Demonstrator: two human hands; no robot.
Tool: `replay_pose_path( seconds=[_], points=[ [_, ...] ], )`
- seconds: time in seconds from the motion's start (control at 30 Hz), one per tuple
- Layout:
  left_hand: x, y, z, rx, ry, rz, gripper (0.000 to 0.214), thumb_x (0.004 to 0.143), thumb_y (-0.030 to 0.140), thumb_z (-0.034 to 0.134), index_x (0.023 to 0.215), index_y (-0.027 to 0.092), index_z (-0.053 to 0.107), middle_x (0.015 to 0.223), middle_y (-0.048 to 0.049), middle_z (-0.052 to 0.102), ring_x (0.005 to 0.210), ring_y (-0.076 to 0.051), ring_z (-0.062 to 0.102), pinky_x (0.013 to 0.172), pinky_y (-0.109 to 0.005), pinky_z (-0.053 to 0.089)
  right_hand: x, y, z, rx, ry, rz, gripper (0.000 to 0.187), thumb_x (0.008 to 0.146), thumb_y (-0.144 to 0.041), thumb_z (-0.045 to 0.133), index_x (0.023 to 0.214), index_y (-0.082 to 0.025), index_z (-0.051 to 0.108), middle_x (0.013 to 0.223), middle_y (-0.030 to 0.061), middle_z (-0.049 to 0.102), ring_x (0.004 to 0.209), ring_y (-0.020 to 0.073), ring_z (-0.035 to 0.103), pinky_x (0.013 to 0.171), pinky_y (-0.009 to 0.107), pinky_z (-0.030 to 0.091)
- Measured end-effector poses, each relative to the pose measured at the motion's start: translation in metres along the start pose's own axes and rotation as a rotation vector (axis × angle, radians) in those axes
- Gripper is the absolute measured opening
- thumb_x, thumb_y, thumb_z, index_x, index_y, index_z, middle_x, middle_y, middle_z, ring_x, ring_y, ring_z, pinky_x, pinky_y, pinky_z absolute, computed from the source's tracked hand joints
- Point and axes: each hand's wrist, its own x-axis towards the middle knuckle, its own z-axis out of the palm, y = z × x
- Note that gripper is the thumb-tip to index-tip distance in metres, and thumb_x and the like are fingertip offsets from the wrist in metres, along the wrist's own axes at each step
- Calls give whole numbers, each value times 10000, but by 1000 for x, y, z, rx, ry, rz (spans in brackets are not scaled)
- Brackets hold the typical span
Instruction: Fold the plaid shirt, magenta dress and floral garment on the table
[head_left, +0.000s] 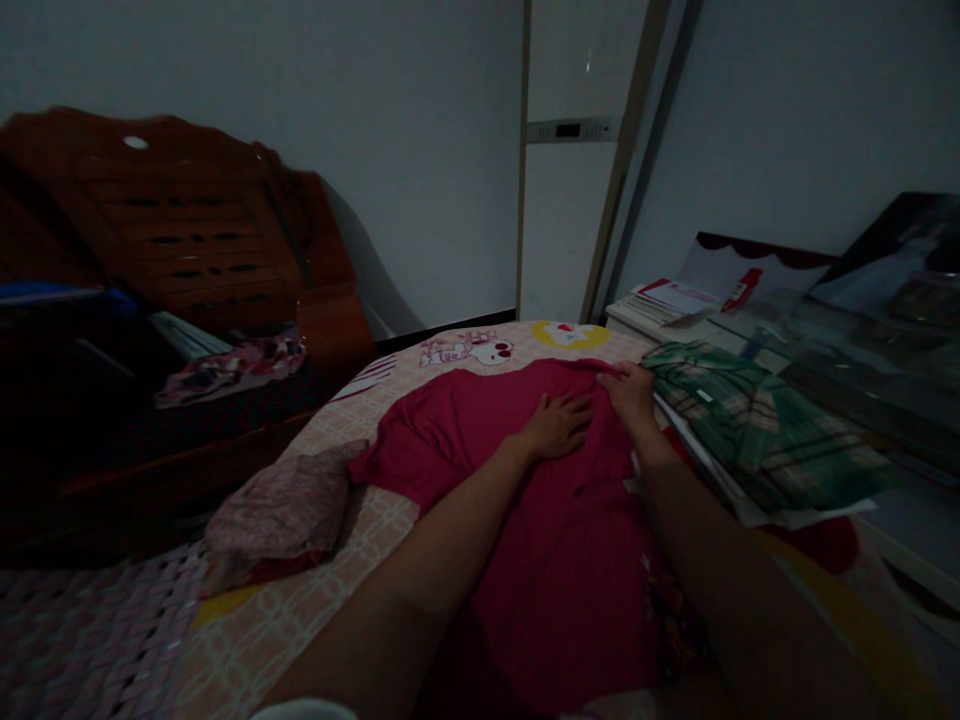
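Pinching at the far edge, the right hand [628,392] has a fold of the red shirt [555,530] between thumb and fingers, right up by the shirt's far right corner! And the left hand [556,428]? Palm down, fingers spread, resting on the fabric just beside it, gripping nothing.

What a stretch of cloth this is: the shirt lies across the patterned cover [390,510], directly beneath both forearms, its near end running down toward the body. Look at those loose creases on the left! It should handle light and limp, soft enough to sag between two holds, perhaps a little slippery, with little about it to break. One pinch looks likely to drag wrinkles, so the seams and corners seem the best places to take hold, with a flat palm to steady the middle.

Over on the left, a pale bundle [281,510] sits right against the shirt's side corner. On the right, near the forearm, rests the green plaid [765,430]. Dim light here, so fine stitching can't be told.
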Motion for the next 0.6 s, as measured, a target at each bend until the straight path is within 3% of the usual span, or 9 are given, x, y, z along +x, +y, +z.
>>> replay_pose_path(
  seconds=[0.13,0.33,0.6],
  points=[
    [-1,6,-3,57,-114,-33,520,968,434,351,1449,257,443,1622,-77,252,1476,-388,186,1117,-726,135,-1,8,-1,-103,-64,-11,111,650,-281,647,679,-176,627,639,8,619,668,181,560,667,287,443],
    [1,11,-1,91,-184,29,692,872,507,487,1504,255,363,1644,-100,163,1482,-422,137,1098,-758,113,0,13,-1,-154,-77,-76,166,694,-277,601,762,-157,692,722,49,683,712,194,587,710,298,458],
    [2,12,4,95,-179,32,712,880,507,474,1539,317,280,1655,-82,111,1497,-408,79,1107,-744,98,-2,7,1,-198,-66,-105,190,718,-289,574,724,-161,715,705,61,689,727,207,595,709,304,456]
  ],
)
